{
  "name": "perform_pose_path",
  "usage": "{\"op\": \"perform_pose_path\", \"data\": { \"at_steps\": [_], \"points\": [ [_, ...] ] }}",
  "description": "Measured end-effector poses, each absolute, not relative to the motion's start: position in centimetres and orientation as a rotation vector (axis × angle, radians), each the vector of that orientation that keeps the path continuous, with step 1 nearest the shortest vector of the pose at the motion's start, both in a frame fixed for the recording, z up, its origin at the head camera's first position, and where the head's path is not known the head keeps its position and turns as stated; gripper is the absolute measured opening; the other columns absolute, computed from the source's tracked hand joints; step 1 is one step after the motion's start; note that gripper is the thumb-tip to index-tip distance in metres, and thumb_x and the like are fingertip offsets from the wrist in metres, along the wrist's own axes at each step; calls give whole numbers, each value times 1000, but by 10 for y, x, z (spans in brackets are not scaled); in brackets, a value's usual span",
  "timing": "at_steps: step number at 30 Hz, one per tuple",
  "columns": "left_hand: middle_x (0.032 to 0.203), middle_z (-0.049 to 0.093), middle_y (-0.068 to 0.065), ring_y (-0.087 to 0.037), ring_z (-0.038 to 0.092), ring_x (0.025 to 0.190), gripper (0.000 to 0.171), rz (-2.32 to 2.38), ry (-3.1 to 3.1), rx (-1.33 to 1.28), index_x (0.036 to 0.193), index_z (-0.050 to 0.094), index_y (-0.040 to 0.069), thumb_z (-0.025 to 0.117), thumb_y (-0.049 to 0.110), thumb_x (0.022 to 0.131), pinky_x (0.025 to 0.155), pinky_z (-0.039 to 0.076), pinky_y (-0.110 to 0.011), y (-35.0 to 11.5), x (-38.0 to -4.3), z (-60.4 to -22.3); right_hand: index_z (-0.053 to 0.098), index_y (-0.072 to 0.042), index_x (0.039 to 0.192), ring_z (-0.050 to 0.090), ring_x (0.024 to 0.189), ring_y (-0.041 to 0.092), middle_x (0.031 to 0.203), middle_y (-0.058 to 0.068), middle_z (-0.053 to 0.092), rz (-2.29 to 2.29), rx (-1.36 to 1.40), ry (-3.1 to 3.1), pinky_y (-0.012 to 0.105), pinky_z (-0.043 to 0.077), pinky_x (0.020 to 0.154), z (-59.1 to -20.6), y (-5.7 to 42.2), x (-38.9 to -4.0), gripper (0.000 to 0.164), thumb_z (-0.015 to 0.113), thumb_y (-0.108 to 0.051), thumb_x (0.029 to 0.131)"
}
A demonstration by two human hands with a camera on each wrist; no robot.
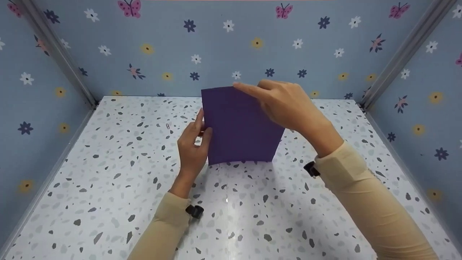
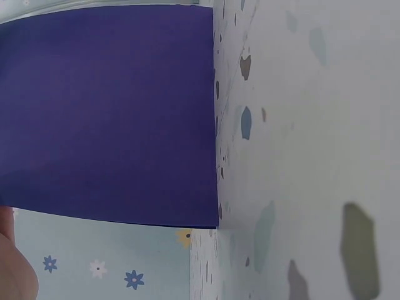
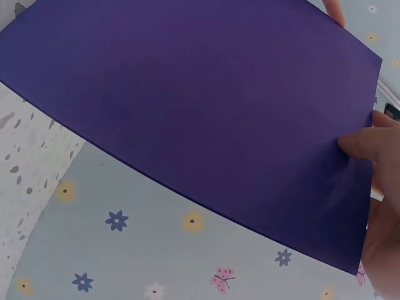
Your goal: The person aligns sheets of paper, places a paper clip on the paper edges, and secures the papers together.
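A purple sheet of paper [image 1: 240, 126] stands upright, slightly bowed, its lower edge down at the speckled table. My left hand [image 1: 193, 146] holds its left edge, thumb on the near face and fingers behind. At the top right, my right hand [image 1: 285, 103] grips the upper edge, index finger lying along it. In the right wrist view, the right thumb [image 3: 359, 144] presses on the face of the sheet and dents it a little. The left wrist view shows the sheet's face [image 2: 112, 119] and part of the left hand [image 2: 15, 269] at the lower left corner.
A small paper clip [image 1: 168, 126] lies on the white speckled table [image 1: 108, 180], left of the sheet. Blue walls [image 1: 216, 43] with flowers and butterflies enclose the back and both sides, with grey metal posts [image 1: 408, 54] at the back corners.
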State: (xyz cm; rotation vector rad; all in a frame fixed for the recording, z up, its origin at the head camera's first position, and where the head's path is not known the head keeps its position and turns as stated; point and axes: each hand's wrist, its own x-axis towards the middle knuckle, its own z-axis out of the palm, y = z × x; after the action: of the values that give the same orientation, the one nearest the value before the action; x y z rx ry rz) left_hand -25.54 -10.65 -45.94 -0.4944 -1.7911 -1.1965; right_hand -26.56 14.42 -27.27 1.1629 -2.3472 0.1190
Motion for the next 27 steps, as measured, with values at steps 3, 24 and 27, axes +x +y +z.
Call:
{"op": "perform_pose_path", "data": {
  "at_steps": [3,24,27],
  "points": [
    [97,71,-11,-23,67,85,54,-1198,-1796,-491,153,57,6,70,0,101,80,55,-22,-107,-255,-459,56,-32,156,52,59,23,86,11,64,118,1156,-2356,34,47,52,-272,147,-266,65,54,6,102],
    [97,71,-10,-23,67,86,55,-1208,-1796,-502,154,56,6,69,-1,101,80,54,-20,-108,-256,-460,57,-33,155,40,56,20,80,9,56,93,1119,-2340,32,36,50,-274,164,-266,62,53,2,105],
    [98,71,-11,-22,67,86,54,-1208,-1800,-499,153,56,5,69,0,101,80,54,-20,-107,-255,-459,57,-33,155,41,57,20,81,10,58,103,1113,-2342,32,37,51,-274,166,-266,62,54,3,104]
  ]
}}
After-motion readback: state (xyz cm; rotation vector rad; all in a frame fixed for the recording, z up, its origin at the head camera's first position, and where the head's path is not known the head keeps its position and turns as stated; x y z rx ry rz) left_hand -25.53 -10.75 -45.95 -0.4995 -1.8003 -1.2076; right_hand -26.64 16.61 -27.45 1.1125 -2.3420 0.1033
